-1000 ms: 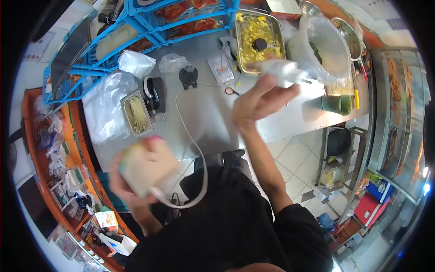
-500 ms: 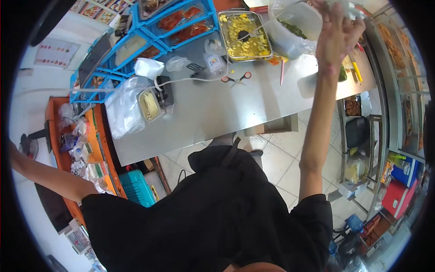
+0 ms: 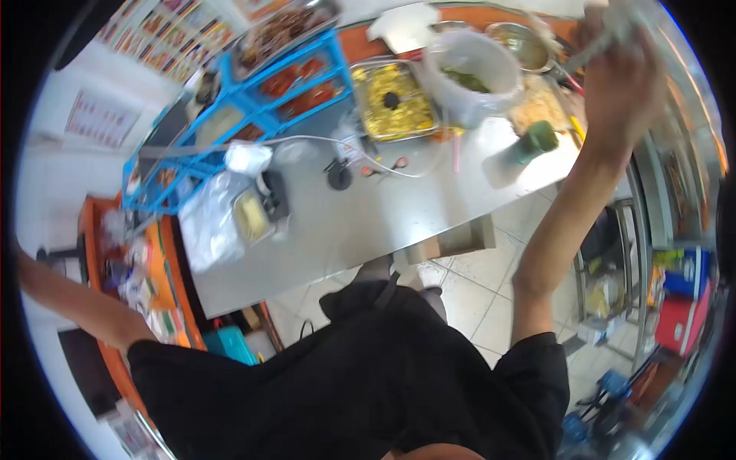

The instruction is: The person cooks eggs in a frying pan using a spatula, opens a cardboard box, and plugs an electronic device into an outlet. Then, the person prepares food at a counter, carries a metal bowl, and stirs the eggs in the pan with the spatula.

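Cord (image 3: 310, 138) now loops low over the scissors (image 3: 401, 162), where half a second ago it climbed across the food tray (image 3: 405, 136), so it looks slacker. The right hand (image 3: 629, 92) has swung clear of the tub (image 3: 469, 107), far right, grip apparently closed round a blurred pale thing (image 3: 617, 27). Left hand's out of sight; can't tell its grip.

Impossible to read any word, number or brand. Too blurred to make out on the picture-covered board (image 3: 165, 38) at upper left, on the pale sheet (image 3: 103, 119) with reddish marks below it, or on the red case (image 3: 681, 323) at right.
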Available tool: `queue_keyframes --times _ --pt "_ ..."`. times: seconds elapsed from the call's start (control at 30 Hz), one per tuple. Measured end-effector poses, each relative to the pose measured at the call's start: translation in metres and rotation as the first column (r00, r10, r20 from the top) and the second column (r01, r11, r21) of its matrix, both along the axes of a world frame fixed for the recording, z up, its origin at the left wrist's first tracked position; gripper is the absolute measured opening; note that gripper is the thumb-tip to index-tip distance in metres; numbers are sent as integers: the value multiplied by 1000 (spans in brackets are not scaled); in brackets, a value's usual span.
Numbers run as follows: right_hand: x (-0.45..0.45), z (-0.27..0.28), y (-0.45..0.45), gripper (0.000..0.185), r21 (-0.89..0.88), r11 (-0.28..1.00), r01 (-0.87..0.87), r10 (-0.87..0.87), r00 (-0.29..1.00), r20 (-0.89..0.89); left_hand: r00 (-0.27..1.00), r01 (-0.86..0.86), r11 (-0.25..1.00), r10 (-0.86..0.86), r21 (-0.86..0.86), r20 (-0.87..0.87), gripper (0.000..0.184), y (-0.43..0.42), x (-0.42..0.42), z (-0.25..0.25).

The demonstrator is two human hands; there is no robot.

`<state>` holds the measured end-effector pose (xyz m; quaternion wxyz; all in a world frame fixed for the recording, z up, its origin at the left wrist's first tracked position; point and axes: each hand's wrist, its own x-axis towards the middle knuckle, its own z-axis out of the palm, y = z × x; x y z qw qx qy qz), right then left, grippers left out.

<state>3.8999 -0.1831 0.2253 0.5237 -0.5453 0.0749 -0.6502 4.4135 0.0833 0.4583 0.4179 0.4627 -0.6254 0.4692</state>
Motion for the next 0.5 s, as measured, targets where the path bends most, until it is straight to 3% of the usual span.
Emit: queue_keyframes --times 0.07,0.1,0.13,0.23,0.3,0.37,0.4,0.43,0.5 --pt "-18 1 88 53 3 996 -88 88 993 85 983 186 981 -185 53 -14 71 -6 -52 -35" --pt "-38 -4 121 60 -76 981 -181 187 978 90 960 280 956 -279 90 -19 70 -7 -84 -56" --pt "-59 -11 152 55 -132 970 -202 216 970 107 928 372 919 -372 133 -27 70 -6 -118 -78" --pt "-128 -42 248 55 -190 980 -52 93 972 215 776 616 727 -625 303 -80 68 8 -241 -154" --pt "-176 -77 319 55 -34 992 120 -107 958 265 625 739 523 -767 424 -143 67 19 -337 -203" --pt "-226 -101 390 35 263 895 360 -386 921 53 449 796 285 -870 534 -204 66 38 -442 -246" --pt "-256 -122 421 23 337 808 482 -456 876 -161 358 786 152 -903 599 -239 66 49 -496 -261" --pt "-277 -134 451 21 552 681 482 -457 868 -195 279 737 19 -919 676 -278 65 61 -551 -272" --pt "-328 -177 506 21 672 519 528 -581 795 -176 163 554 -229 -913 801 -373 68 94 -665 -294"
